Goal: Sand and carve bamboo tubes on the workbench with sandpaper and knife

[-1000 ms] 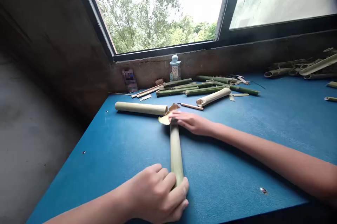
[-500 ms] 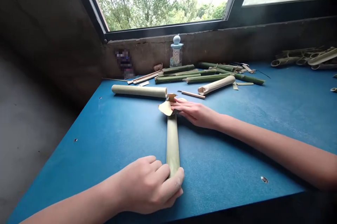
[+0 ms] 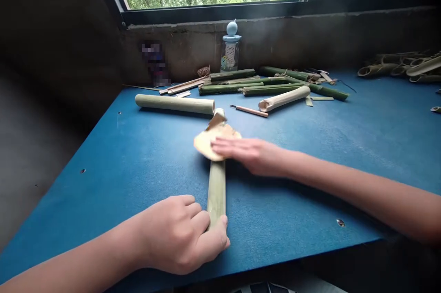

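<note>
A pale green bamboo tube lies on the blue table, pointing away from me. My left hand is closed round its near end. My right hand rests on the tube further up, fingers stretched flat and pressing a tan sheet of sandpaper onto it. The far end of the tube is hidden under the sheet.
A second pale bamboo tube lies crosswise behind. Several dark green bamboo sticks, a peeled stick and a pencil lie near the wall with a small bottle. More bamboo pieces are at the far right.
My right hand has slid the sandpaper along the tube towards me. The sheet now lies flatter and shows more. My left hand keeps its grip; the view has tilted down.
</note>
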`<state>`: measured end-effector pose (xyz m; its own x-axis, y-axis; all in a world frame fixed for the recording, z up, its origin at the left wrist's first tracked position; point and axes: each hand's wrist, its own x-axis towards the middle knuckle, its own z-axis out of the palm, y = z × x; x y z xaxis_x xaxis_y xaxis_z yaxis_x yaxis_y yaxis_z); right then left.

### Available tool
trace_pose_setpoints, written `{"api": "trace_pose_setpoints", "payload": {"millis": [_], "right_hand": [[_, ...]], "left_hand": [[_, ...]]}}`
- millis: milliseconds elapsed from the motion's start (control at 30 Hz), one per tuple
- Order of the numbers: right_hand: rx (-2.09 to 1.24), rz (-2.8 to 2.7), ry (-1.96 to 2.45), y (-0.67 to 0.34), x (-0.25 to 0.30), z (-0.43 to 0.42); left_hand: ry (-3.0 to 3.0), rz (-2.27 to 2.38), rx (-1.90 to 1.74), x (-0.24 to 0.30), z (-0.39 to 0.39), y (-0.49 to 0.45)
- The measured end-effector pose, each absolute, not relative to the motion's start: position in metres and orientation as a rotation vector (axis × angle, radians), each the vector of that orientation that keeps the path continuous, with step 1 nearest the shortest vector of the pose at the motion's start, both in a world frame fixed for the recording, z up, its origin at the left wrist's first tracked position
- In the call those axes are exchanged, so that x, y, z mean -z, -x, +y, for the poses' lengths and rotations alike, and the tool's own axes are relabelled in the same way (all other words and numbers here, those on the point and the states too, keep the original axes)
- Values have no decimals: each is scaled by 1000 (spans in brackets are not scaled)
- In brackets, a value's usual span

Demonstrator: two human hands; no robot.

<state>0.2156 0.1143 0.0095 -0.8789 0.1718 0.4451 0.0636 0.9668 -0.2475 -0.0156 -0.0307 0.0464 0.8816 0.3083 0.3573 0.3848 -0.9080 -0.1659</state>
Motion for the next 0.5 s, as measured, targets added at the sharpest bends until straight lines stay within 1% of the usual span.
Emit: {"api": "trace_pose_setpoints", "payload": {"millis": [67, 133, 267, 300, 333, 433, 500], "right_hand": [[-436, -2677, -124, -211, -12, 92], [-489, -2665, -179, -207, -11, 87], [-323, -2542, 328, -206, -5, 108], [-302, -2539, 362, -206, -5, 108], [-311, -2557, 308, -206, -5, 104], [-440, -2651, -78, -206, -8, 88], [-457, -2654, -45, -207, -7, 92]], "left_hand": [[2820, -520, 547, -47, -30, 16], [2799, -540, 581, -49, -30, 16], [2744, -690, 529, -48, -30, 15], [2741, -721, 512, -48, -30, 16], [2737, -732, 505, -47, -30, 16], [2727, -678, 509, -46, -31, 18], [2718, -663, 492, -47, -32, 19]]}}
